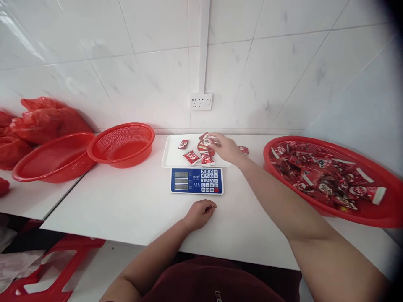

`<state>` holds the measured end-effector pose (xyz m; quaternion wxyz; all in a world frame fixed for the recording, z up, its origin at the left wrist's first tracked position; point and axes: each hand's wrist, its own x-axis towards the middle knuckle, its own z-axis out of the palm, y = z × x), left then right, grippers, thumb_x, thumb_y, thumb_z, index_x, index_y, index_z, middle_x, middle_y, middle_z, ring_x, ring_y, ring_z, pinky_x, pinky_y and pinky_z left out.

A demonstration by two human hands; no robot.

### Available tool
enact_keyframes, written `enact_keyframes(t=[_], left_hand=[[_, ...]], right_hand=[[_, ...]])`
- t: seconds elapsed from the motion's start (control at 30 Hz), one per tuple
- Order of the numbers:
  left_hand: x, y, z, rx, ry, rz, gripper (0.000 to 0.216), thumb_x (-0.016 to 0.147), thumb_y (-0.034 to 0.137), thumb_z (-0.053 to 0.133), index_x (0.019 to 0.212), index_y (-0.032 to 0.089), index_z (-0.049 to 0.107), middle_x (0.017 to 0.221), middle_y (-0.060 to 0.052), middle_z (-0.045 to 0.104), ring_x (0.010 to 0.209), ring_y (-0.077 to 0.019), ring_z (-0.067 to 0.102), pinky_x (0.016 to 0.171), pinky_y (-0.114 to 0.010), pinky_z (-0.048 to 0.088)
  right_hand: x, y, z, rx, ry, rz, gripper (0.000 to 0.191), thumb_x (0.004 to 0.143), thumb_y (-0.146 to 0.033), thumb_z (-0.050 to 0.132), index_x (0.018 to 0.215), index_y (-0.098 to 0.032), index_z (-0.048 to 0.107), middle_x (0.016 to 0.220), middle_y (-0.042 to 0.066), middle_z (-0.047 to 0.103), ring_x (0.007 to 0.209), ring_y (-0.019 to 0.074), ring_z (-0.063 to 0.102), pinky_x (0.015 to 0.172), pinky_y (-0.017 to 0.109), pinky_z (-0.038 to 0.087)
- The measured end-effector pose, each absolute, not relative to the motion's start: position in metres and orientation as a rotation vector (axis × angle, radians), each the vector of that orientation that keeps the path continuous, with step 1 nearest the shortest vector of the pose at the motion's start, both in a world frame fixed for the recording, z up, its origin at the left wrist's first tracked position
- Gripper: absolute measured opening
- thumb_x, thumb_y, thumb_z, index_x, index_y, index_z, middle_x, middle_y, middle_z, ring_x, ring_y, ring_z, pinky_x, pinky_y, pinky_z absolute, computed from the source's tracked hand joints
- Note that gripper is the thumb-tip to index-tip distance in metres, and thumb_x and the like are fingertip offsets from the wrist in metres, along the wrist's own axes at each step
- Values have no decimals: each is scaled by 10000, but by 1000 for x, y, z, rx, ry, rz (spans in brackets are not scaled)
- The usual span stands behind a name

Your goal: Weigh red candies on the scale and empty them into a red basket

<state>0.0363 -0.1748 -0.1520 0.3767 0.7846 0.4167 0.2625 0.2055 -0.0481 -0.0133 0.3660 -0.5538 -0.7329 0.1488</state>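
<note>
My right hand (pixel 228 147) reaches over the white tray (pixel 170 152) of a digital weighing scale (pixel 197 181), fingers pinched on a small red-and-white snack packet (pixel 206 139). More packets of this kind lie on the tray: one packet (pixel 183 144) at the left, another packet (pixel 192 157) near the front, and a packet (pixel 243 149) by the right end, partly behind my wrist. My left hand (pixel 200 214) rests on the table in front of the scale's blue keypad, its fingers curled closed with nothing visible in them. The display digits are too small to read.
At the right a large red basket (pixel 270 161) holds many red packets. Two red plastic baskets stand at the left, a round basket (pixel 124 157) and a tilted basket (pixel 53 167). Red plastic bags (pixel 47 119) are heaped behind them. A socket (pixel 201 102) sits on the tiled wall.
</note>
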Motion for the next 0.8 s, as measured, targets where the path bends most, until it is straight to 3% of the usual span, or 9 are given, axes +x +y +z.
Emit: enact_keyframes(t=[0.17, 0.3, 0.5, 0.6, 0.8], left_hand=[[36, -175, -152, 2010, 1044, 697, 209, 809, 206, 464, 926, 186, 636, 892, -33, 668, 791, -141, 605, 739, -242, 477], [37, -174, -152, 2017, 1027, 690, 208, 809, 195, 460, 917, 190, 638, 904, -29, 669, 808, -142, 605, 754, -244, 472], [38, -174, -151, 2029, 1029, 657, 207, 805, 184, 464, 911, 197, 642, 905, -21, 671, 796, -142, 605, 747, -244, 471], [38, -174, -149, 2021, 1046, 645, 210, 806, 180, 465, 919, 202, 641, 912, -20, 672, 794, -142, 605, 744, -245, 472], [38, -175, -148, 2025, 1033, 668, 211, 806, 172, 455, 911, 192, 637, 903, -24, 668, 806, -141, 603, 751, -241, 467]], right_hand=[[207, -61, -22, -1327, -1975, 169, 364, 825, -186, 442, 1178, -218, 527, 1183, 69, 571, 969, 197, 581, 824, 364, 482], [227, -116, -42, -1320, -1834, 192, 277, 844, -277, 431, 1065, -217, 588, 1028, 63, 639, 825, 178, 610, 704, 314, 512], [234, -191, -99, -1517, -1784, 554, 270, 840, -357, 434, 985, -217, 615, 922, 57, 674, 769, 182, 618, 638, 293, 501], [231, -203, -121, -1533, -1877, 755, 266, 836, -346, 433, 979, -230, 624, 938, 36, 677, 794, 182, 617, 679, 303, 498], [227, -200, -125, -1557, -1834, 820, 272, 835, -348, 433, 992, -230, 620, 957, 25, 673, 832, 179, 612, 735, 306, 482]])
